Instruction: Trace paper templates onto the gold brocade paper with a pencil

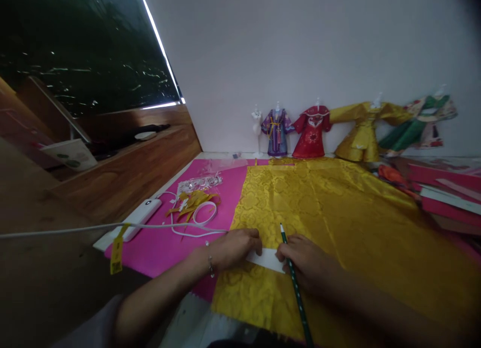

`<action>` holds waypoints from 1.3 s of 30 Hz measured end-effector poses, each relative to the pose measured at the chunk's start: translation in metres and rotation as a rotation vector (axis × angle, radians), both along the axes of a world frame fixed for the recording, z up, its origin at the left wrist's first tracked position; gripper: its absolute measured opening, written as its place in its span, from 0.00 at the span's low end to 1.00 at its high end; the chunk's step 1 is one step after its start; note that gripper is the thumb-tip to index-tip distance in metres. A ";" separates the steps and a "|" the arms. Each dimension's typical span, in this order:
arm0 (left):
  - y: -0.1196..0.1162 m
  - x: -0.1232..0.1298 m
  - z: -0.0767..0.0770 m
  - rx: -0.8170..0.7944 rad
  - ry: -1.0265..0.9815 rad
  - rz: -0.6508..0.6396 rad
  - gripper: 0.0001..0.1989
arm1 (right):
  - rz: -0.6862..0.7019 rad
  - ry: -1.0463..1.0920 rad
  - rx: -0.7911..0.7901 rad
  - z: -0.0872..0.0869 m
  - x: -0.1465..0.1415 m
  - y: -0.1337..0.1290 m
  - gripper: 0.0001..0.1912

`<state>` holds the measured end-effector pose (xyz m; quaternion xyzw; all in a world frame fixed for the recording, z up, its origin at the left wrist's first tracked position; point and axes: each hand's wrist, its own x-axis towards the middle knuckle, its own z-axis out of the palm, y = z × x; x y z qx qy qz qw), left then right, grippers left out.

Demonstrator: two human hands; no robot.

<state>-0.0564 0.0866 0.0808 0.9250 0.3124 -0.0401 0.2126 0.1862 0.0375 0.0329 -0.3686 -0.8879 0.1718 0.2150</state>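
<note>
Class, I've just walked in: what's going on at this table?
A person's left hand and right hand are on a white strip lying on gold cloth. The right hand also holds a pencil, tip pointing away from the person. Left of the gold cloth, scraps lie on pink cloth. Small outfits stand by the wall.

The patterned gold cloth (319, 203) looks glossy (satiny, even), the white strip (268, 259) matt.

Garments (311, 135) stood along the wall (300, 47) behind the cloth (285, 198), sheets (447, 193) lay to its right and scraps (193, 204) to its left.
</note>
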 end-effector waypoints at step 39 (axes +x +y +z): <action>0.043 -0.017 -0.010 0.008 -0.173 -0.394 0.13 | -0.193 -0.015 -0.188 -0.007 -0.004 -0.008 0.11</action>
